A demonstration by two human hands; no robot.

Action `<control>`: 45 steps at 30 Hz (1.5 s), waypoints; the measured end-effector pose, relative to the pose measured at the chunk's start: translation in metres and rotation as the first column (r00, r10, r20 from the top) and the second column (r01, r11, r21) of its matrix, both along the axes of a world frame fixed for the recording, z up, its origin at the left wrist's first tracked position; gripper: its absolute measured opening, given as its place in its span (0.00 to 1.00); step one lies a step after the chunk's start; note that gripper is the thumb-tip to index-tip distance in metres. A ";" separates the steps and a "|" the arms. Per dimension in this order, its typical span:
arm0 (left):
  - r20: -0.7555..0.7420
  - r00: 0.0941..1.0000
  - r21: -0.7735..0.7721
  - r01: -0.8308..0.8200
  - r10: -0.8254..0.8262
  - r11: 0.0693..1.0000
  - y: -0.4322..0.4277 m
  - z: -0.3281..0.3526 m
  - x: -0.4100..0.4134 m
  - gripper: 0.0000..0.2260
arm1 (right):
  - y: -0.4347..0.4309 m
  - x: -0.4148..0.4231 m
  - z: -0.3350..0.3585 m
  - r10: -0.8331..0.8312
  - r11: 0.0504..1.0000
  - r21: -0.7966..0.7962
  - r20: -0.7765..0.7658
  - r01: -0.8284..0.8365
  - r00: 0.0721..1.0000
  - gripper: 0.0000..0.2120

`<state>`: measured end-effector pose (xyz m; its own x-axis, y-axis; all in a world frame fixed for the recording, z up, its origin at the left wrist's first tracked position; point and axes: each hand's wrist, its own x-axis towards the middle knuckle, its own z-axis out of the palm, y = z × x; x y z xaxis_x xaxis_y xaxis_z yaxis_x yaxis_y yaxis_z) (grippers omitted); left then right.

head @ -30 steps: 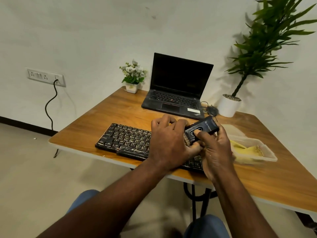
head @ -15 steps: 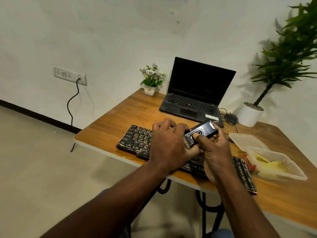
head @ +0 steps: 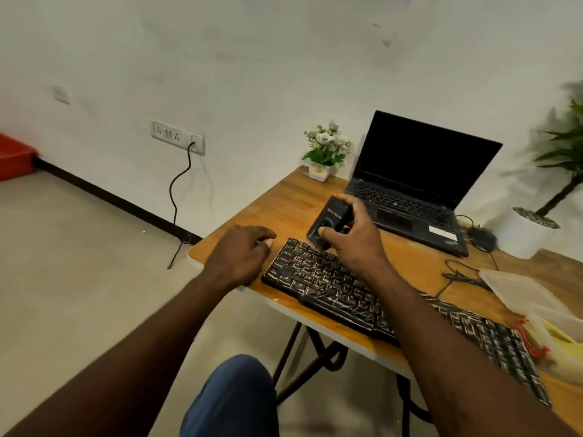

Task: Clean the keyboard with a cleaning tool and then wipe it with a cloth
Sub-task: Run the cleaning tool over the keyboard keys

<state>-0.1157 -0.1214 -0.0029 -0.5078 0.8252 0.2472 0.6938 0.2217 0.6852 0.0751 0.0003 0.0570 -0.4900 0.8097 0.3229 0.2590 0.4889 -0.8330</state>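
Where right hand (head: 353, 239) grips it, boxy black brush (head: 329, 219) over white-streaked keyboard (head: 315, 275)

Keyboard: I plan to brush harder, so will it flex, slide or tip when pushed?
The keyboard looks like a long rigid slab lying flat on the table, so it probably won't flex or tip. The wood looks smooth and the left hand rests beside it, not on it, so it may slide.

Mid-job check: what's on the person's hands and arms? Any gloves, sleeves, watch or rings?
Nothing worn that shows. The left hand and right hand are bare, without gloves or visible rings. The left forearm and right forearm are uncovered to the frame's edge, with no sleeve, watch or band. Blue trousers show below.
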 end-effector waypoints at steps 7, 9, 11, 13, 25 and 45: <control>0.068 0.998 -0.066 0.019 -0.015 0.998 0.004 0.000 -0.002 0.06 | 0.019 -0.047 0.007 0.150 0.975 0.126 0.246 -0.185 0.958 0.34; 0.080 0.996 -0.107 0.036 -0.027 0.994 0.007 -0.002 -0.005 0.07 | 0.024 -0.055 0.007 0.195 0.963 0.123 0.306 -0.242 0.932 0.34; 0.090 0.996 -0.131 0.041 -0.029 0.991 0.010 -0.003 -0.009 0.08 | 0.026 -0.061 0.007 0.264 0.938 0.121 0.352 -0.324 0.898 0.34; 0.082 0.996 -0.137 0.030 -0.019 0.990 0.011 -0.004 -0.009 0.09 | 0.026 -0.066 0.008 0.300 0.907 0.154 0.417 -0.392 0.858 0.35; -0.018 1.000 -0.107 -0.021 0.020 0.994 0.013 -0.003 -0.006 0.13 | 0.038 -0.078 0.022 0.195 0.833 0.315 0.604 -0.456 0.773 0.37; -0.014 1.000 -0.116 -0.023 0.021 0.993 0.015 -0.009 -0.008 0.13 | 0.044 -0.080 0.025 0.309 0.823 0.213 0.611 -0.527 0.729 0.36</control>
<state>-0.1237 -0.1066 -0.0123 -0.5237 0.8374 0.1564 0.6961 0.3148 0.6453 -0.0050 0.0446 0.0820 -0.9251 0.3607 0.1189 0.2951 0.8797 -0.3729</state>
